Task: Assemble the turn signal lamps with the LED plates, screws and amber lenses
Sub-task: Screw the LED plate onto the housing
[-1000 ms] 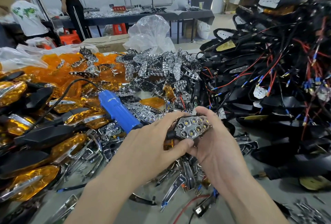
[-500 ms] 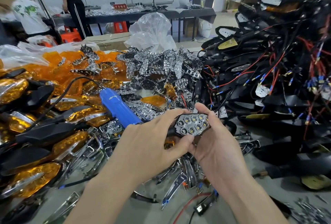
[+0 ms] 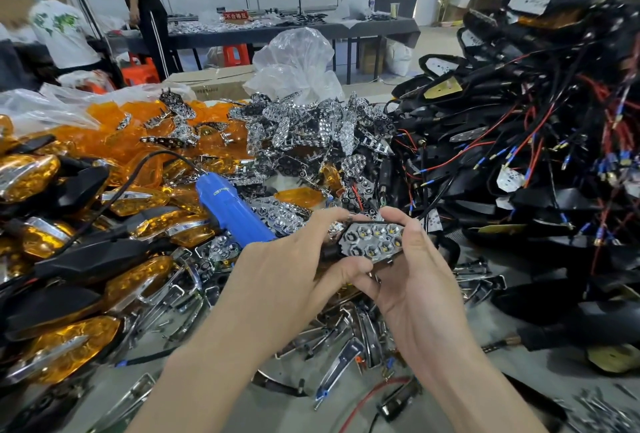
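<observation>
A turn signal lamp with a chrome LED plate facing up sits between both hands at the centre. My left hand grips its left end with thumb below and fingers over the top. My right hand holds its right end, thumb on the upper edge. Loose chrome LED plates lie heaped behind. Amber lenses pile at the back left. Loose screws lie at the bottom right.
A blue electric screwdriver lies just left of my hands, cord trailing left. Finished amber lamps fill the left side. Black housings with red and black wires are stacked on the right. Chrome trim pieces lie below my hands. Two people stand at the far left.
The hands and the lamp stay nearly in place. My left fingers have shifted further over the lamp's top edge.
</observation>
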Demonstrator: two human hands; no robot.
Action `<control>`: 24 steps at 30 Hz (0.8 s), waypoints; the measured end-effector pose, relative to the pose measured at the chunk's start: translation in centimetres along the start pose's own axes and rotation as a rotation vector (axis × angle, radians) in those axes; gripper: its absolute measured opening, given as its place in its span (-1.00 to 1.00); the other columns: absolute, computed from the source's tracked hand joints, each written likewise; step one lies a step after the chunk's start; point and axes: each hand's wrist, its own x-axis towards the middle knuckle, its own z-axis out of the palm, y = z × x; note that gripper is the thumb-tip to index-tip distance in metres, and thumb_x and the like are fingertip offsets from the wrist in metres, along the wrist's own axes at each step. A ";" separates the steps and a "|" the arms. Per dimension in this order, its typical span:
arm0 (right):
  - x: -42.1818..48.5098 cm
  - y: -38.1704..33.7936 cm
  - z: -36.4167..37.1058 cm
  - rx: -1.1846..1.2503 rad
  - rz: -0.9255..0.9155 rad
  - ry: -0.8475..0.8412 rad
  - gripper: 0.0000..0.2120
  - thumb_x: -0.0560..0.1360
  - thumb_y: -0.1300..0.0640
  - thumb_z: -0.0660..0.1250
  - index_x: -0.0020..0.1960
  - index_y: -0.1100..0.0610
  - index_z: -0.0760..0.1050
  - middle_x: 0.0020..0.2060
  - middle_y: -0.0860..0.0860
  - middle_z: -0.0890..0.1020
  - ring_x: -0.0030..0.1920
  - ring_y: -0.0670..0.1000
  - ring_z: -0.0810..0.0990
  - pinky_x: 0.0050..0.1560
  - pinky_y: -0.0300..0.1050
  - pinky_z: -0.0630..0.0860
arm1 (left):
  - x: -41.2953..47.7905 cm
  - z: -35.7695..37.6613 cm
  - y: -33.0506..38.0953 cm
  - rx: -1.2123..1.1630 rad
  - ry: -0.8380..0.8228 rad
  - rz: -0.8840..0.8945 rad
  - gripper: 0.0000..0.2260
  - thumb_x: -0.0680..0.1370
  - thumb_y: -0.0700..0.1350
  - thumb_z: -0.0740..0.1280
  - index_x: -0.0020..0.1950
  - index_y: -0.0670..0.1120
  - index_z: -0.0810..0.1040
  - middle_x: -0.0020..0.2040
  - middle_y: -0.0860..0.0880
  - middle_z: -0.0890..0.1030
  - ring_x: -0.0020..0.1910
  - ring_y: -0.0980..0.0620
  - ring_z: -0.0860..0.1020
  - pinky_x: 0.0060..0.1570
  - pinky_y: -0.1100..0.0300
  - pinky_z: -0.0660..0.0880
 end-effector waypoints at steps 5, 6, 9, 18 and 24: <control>-0.1 0.5 0.0 0.010 -0.031 0.094 -0.68 0.68 -0.05 0.11 0.14 0.05 0.60 0.12 0.14 0.72 -0.04 0.07 0.73 -0.21 -0.09 0.66 | 0.2 0.8 0.3 0.003 0.111 -0.025 -0.67 0.54 0.27 0.24 0.10 0.06 0.52 -0.08 0.18 0.65 -0.04 0.16 0.48 -0.16 0.31 0.38; -0.1 0.6 0.1 0.008 -0.032 0.109 -0.67 0.67 -0.06 0.12 0.11 0.02 0.63 0.10 0.15 0.72 -0.05 0.07 0.72 -0.20 -0.10 0.66 | 0.2 0.9 0.4 0.012 0.118 -0.027 -0.68 0.54 0.25 0.25 0.07 0.04 0.55 -0.07 0.17 0.64 -0.01 0.15 0.45 -0.14 0.31 0.38; -0.1 0.7 0.2 0.012 -0.041 0.129 -0.68 0.63 -0.09 0.15 0.07 -0.02 0.66 0.10 0.15 0.72 -0.06 0.05 0.71 -0.16 -0.09 0.66 | 0.2 1.1 0.5 -0.022 0.112 -0.053 -0.66 0.55 0.25 0.23 0.10 0.04 0.58 -0.03 0.17 0.64 0.02 0.17 0.44 -0.07 0.22 0.45; -0.1 0.7 0.0 -0.018 -0.040 0.143 -0.66 0.72 0.01 0.10 0.11 0.02 0.65 0.06 0.11 0.72 -0.18 -0.06 0.68 -0.21 -0.11 0.65 | 0.1 1.0 0.2 -0.271 -0.104 -0.109 -0.66 0.55 0.27 0.21 0.28 0.22 0.40 0.15 0.31 0.46 0.19 0.29 0.44 0.15 0.36 0.41; 0.0 0.7 -0.2 -0.058 -0.037 0.167 -0.68 0.71 -0.01 0.14 0.11 0.00 0.67 0.02 0.10 0.73 -0.19 -0.03 0.66 -0.24 -0.13 0.65 | 0.2 0.6 -0.2 -0.309 -0.133 -0.119 -0.55 0.49 0.24 0.30 0.34 0.14 0.47 0.17 0.33 0.48 0.21 0.44 0.38 0.16 0.59 0.27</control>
